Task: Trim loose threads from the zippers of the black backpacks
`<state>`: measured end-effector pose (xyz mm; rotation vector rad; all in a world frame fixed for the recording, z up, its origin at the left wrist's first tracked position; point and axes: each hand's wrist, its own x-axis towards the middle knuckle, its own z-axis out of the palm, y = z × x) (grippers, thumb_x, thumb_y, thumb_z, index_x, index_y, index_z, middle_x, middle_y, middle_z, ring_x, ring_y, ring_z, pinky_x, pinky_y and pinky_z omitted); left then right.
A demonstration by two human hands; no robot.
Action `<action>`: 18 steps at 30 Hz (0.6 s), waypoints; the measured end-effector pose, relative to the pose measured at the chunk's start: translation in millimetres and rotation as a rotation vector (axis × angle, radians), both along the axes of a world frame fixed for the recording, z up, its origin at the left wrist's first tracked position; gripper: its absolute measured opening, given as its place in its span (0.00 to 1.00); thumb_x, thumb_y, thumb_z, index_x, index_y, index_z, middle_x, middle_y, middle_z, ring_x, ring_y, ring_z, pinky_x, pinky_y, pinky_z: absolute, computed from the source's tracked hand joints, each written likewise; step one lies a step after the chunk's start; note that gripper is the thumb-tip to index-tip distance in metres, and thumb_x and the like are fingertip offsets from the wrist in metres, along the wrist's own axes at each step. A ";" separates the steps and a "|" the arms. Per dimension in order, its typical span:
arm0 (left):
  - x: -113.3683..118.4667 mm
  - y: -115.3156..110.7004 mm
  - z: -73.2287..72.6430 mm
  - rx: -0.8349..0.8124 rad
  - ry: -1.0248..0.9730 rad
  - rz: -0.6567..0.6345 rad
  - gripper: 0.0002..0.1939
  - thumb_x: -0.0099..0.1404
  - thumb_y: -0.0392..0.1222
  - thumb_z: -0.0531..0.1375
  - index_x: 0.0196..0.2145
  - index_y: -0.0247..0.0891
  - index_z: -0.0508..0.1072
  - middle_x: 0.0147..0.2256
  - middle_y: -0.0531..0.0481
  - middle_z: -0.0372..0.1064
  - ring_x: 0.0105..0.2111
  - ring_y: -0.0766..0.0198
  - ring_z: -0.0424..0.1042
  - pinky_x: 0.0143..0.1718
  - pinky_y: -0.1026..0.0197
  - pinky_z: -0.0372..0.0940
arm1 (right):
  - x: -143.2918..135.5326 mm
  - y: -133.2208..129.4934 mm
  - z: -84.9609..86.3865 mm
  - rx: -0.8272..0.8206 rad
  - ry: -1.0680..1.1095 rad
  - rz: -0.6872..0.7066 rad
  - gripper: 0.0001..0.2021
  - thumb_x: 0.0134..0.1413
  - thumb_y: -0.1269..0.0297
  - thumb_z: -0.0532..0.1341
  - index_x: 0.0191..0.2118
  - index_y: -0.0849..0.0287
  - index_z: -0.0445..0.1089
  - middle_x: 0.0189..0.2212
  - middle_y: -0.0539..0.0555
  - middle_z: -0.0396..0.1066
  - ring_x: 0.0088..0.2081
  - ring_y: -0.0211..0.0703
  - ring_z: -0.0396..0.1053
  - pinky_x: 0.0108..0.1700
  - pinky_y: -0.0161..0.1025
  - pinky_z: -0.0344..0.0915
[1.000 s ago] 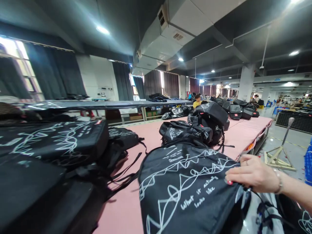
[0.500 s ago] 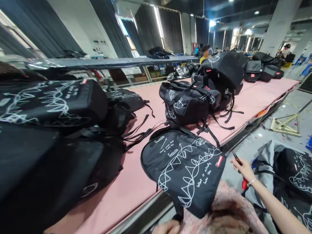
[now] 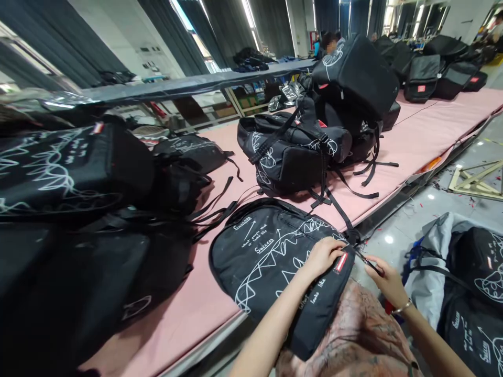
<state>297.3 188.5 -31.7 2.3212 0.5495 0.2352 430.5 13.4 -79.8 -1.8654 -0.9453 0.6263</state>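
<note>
A black backpack (image 3: 259,262) with white scribbled print lies face up, overhanging the near edge of the pink-covered table. My left hand (image 3: 326,255) rests on it beside the red and white label (image 3: 341,262). Its fingers are pinched together at the bag's edge; whatever is between them is too small to make out. In my right hand (image 3: 387,280) is a pair of dark thread snips (image 3: 372,266), the tip pointing at that same edge, close to my left fingertips. A black strap (image 3: 338,212) runs from the bags behind down to this corner.
More black backpacks (image 3: 298,162) are piled behind on the pink table (image 3: 212,293), and others (image 3: 78,173) crowd the left. At the right stands a grey-white sack (image 3: 426,283) holding printed backpacks. Farther back are a metal frame (image 3: 477,180) on the floor and a person (image 3: 330,42).
My left hand has come up from the lower edge onto the backpack beside the label. My right hand has brought the snips to the bag's edge. The view has tilted down.
</note>
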 end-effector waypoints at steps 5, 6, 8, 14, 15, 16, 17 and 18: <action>16.9 12.0 -3.9 -0.003 0.079 -0.068 0.08 0.60 0.41 0.56 0.30 0.38 0.74 0.31 0.50 0.70 0.34 0.64 0.67 0.37 0.65 0.60 | -3.6 3.0 3.3 -0.024 0.005 -0.023 0.16 0.54 0.49 0.53 0.37 0.58 0.63 0.16 0.44 0.54 0.20 0.38 0.54 0.23 0.34 0.53; 18.6 13.1 -3.9 -0.004 0.093 -0.072 0.08 0.59 0.40 0.55 0.28 0.38 0.74 0.30 0.51 0.70 0.33 0.65 0.67 0.36 0.65 0.60 | -4.8 4.3 3.4 -0.017 0.012 -0.007 0.15 0.54 0.49 0.53 0.36 0.58 0.63 0.16 0.44 0.55 0.20 0.37 0.55 0.23 0.34 0.52; 21.0 14.4 -4.1 -0.007 0.114 -0.074 0.07 0.58 0.39 0.55 0.27 0.37 0.73 0.29 0.51 0.69 0.32 0.65 0.66 0.34 0.66 0.59 | -6.6 7.2 4.1 -0.008 0.022 0.022 0.16 0.54 0.49 0.54 0.34 0.58 0.63 0.15 0.44 0.56 0.19 0.37 0.55 0.23 0.34 0.52; 23.2 15.7 -2.4 -0.021 0.141 -0.072 0.07 0.56 0.36 0.55 0.26 0.36 0.73 0.28 0.52 0.68 0.28 0.67 0.65 0.30 0.67 0.58 | -6.7 15.5 12.4 -0.049 -0.099 0.096 0.15 0.55 0.48 0.52 0.33 0.56 0.62 0.14 0.44 0.56 0.18 0.39 0.57 0.22 0.34 0.51; 23.4 16.0 -1.3 -0.023 0.142 -0.078 0.07 0.55 0.36 0.55 0.26 0.36 0.73 0.27 0.52 0.67 0.27 0.67 0.64 0.29 0.67 0.57 | -6.1 17.2 14.2 -0.063 -0.131 0.112 0.15 0.56 0.49 0.51 0.33 0.56 0.62 0.15 0.44 0.57 0.18 0.39 0.58 0.23 0.34 0.51; 23.6 16.3 -0.1 -0.024 0.142 -0.084 0.06 0.55 0.37 0.55 0.26 0.36 0.72 0.27 0.52 0.67 0.27 0.68 0.64 0.29 0.67 0.57 | -5.4 19.1 15.9 -0.076 -0.157 0.132 0.14 0.56 0.50 0.51 0.33 0.56 0.62 0.16 0.45 0.59 0.19 0.40 0.60 0.23 0.35 0.51; 23.9 16.6 1.1 -0.025 0.140 -0.090 0.06 0.55 0.37 0.56 0.25 0.36 0.72 0.26 0.53 0.66 0.27 0.68 0.63 0.29 0.67 0.56 | -4.5 21.3 17.4 -0.083 -0.174 0.155 0.13 0.57 0.51 0.51 0.33 0.55 0.61 0.17 0.45 0.61 0.20 0.40 0.61 0.24 0.35 0.52; 24.3 16.9 2.4 -0.026 0.139 -0.096 0.06 0.54 0.37 0.56 0.25 0.36 0.72 0.26 0.53 0.65 0.26 0.68 0.63 0.28 0.67 0.56 | -3.4 23.6 18.6 -0.081 -0.184 0.179 0.12 0.57 0.52 0.51 0.33 0.55 0.61 0.19 0.46 0.63 0.21 0.41 0.63 0.25 0.35 0.53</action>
